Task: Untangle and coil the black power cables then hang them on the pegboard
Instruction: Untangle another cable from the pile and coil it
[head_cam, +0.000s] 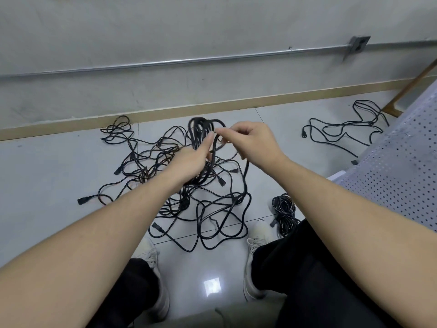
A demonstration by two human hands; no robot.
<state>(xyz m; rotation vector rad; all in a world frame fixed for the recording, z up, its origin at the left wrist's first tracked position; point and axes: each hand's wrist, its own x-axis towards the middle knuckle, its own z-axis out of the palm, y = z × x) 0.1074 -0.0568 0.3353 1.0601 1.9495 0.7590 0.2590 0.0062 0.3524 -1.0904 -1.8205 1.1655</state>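
Partway through, by the look of it. Left hand [192, 159] gripping a half-built coil [201, 131] of black power cable, loops standing above the fingers. Right hand [250, 143] pinching the running strand between thumb and forefinger just beside the coil, other fingers curled. Below, on the tiled floor [47, 174], a big tangle [189, 197] of cables and plugs not yet sorted. 1 finished bundle [283, 213] lying near the right shoe (apparently coiled already). Another loose heap [347, 129] well apart, by the perforated metal bench [402, 162]. No pegboard in view; nothing visibly hung. Most of the job likely left.
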